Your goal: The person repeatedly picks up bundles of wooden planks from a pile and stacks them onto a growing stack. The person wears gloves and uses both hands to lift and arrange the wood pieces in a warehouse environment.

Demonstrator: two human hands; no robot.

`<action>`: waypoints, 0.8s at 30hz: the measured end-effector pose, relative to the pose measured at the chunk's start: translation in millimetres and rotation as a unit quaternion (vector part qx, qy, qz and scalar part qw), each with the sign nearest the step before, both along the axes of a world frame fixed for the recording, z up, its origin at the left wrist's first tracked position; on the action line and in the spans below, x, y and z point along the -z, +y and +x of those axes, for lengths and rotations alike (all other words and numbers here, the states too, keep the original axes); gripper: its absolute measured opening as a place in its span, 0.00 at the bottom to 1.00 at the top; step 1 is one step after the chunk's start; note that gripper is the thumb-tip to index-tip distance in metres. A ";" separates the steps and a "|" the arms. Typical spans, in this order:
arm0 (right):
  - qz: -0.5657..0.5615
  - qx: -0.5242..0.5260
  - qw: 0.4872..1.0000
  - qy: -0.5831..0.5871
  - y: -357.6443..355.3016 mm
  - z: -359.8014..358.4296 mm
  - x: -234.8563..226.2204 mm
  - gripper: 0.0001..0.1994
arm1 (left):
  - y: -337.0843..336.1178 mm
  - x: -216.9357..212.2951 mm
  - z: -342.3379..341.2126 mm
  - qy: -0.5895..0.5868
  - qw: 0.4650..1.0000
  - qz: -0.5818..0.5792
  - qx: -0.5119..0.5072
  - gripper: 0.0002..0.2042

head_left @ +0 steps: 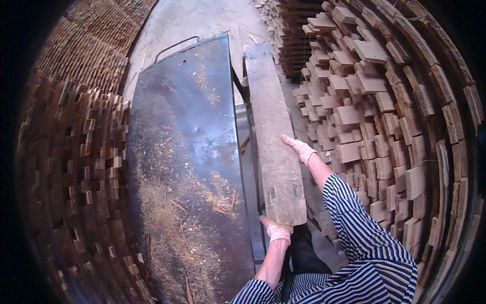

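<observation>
A long grey wooden plank (271,126) runs from near me toward the far end, lying beside a dark metal table. My left hand (277,231), in a pink work glove, grips the plank's near end from below. My right hand (300,148), also gloved, is pressed on the plank's right edge about halfway up. Both sleeves are blue and white striped.
The dark metal table (187,152) is strewn with sawdust and wood slivers. Stacks of cut wooden blocks (369,116) rise on the right, and another wall of stacked wood (81,152) stands on the left. More stacked boards (288,30) lie at the far end, by a dusty floor.
</observation>
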State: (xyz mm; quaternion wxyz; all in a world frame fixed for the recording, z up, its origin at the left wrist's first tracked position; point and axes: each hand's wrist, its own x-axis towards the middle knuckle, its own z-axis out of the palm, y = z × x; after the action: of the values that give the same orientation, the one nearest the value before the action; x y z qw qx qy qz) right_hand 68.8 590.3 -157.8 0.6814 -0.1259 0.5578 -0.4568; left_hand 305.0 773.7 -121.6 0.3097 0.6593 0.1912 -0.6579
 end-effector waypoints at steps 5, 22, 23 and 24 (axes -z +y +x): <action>0.022 0.064 0.993 0.097 20.7 -1.9 35.2 0.41 | 20.5 15.0 13.3 0.077 0.986 -0.144 -0.020 0.42; 0.023 0.039 0.999 -0.016 74.5 22.1 -29.0 0.39 | 67.6 -24.6 34.1 0.076 0.988 -0.115 -0.067 0.45; 0.027 0.033 0.999 0.020 77.3 35.1 -28.2 0.40 | 69.9 -21.2 44.5 0.070 0.989 -0.111 -0.069 0.45; 0.031 0.029 0.998 0.055 84.1 50.2 -27.9 0.41 | 72.3 -18.3 54.4 0.064 0.990 -0.107 -0.069 0.44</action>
State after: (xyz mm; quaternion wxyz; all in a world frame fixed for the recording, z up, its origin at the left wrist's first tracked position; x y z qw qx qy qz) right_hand 119.0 674.4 -129.9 0.6394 -0.1139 0.6119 -0.4515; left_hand 359.4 846.0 -103.3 0.4102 0.5640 0.1847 -0.6925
